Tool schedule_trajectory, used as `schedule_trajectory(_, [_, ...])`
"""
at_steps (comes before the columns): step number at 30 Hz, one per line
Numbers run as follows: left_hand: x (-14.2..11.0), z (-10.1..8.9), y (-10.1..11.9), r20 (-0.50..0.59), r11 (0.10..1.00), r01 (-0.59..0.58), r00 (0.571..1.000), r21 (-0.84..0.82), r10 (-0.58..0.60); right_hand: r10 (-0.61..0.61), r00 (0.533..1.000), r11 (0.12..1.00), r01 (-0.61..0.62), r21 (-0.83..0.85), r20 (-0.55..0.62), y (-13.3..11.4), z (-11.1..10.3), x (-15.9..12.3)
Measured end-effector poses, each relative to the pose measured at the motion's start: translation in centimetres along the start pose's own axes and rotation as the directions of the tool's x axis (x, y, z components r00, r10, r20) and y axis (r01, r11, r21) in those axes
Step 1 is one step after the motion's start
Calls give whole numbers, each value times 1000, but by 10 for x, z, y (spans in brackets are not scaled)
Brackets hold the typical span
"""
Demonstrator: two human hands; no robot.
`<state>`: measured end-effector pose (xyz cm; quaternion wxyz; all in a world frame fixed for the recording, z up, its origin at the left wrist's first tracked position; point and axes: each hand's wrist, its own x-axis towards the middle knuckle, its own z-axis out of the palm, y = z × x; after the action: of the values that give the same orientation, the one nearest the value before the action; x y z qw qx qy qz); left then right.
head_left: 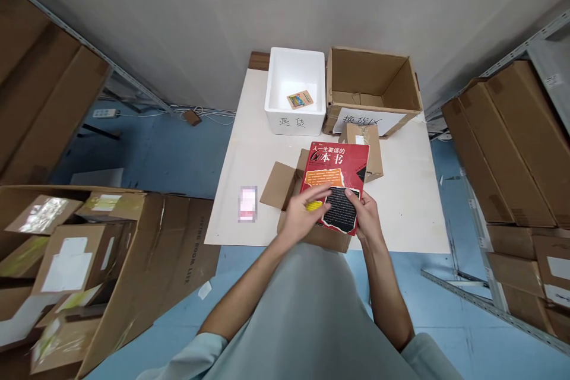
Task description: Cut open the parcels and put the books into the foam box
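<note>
A red book (339, 160) with white Chinese lettering and orange, yellow and black panels is held tilted above the table. My right hand (367, 214) grips its lower right edge, thumb on the cover and fingers behind. My left hand (303, 214) is over the lower left of the cover, its fingers and thumb stretched and apart; whether it touches the book I cannot tell. Beneath the book stands a cardboard box with an open flap (278, 185), mostly hidden. Just behind the book is a smaller brown carton (374, 157).
At the table's (409, 202) back stand a white foam box (294, 124), with a small colourful card or booklet (300, 100) inside, and a large labelled carton (403, 122). A blurred pinkish item (247, 203) lies left. A big carton (167, 243) of parcels and shelved boxes (503, 148) flank the table.
</note>
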<state>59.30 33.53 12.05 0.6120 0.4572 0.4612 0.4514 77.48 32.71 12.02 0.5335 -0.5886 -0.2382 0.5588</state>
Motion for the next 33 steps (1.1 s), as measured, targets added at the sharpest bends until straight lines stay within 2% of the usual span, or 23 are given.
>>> schedule_trajectory(1, [5, -11, 4, -100, 998, -36, 994, 59, 41, 27, 1000, 999, -28, 37, 12, -4, -2, 1])
schedule_trajectory(3, [12, -35, 13, -281, 991, -45, 956, 129, 80, 46, 999, 996, -48, 78, 27, -10, -6, -1])
schedule_trajectory(4, [14, -46, 17, -306, 993, -24, 950, 115, 58, 47, 998, 995, -49, 90, 30, -13, -7, -2])
schedule_trajectory(5, [15, -56, 21, -285, 997, 6, 958, 73, 15, 49, 998, 994, -52, 98, 35, -15, -8, -4])
schedule_trajectory(7, [15, -68, 25, -151, 994, 91, 984, -54, -98, 52, 998, 994, -56, 94, 47, -18, -8, -7])
schedule_trajectory(10, [14, -72, 29, 49, 963, 214, 977, -161, -209, 53, 993, 998, -58, 41, 101, -19, -7, -8])
schedule_trajectory(12, [13, -68, 31, 62, 962, 232, 972, -145, -225, 45, 988, 999, -44, -7, 148, -20, -6, -7])
schedule_trajectory(15, [13, -63, 35, -4, 975, 199, 980, -99, -200, -21, 977, 995, 42, -94, 211, -24, -7, -5])
schedule_trajectory(18, [14, -64, 41, -45, 993, 112, 993, -30, -113, -129, 954, 963, 186, -196, 270, -32, -11, 0])
schedule_trajectory(22, [14, -70, 52, -62, 982, -119, 990, 144, 129, -226, 920, 911, 316, -265, 319, -43, -20, 5])
schedule_trajectory(25, [13, -75, 61, 5, 905, -333, 939, 264, 344, -321, 846, 851, 455, -262, 426, -50, -24, 7])
schedule_trajectory(27, [12, -76, 64, 55, 848, -431, 898, 307, 436, -394, 787, 807, 543, -231, 475, -52, -23, 7])
schedule_trajectory(29, [11, -77, 64, 65, 818, -469, 877, 333, 477, -448, 767, 782, 585, -215, 459, -50, -22, 7])
schedule_trajectory(33, [11, -79, 61, 33, 824, -461, 878, 330, 478, -463, 791, 805, 564, -184, 400, -40, -24, 8])
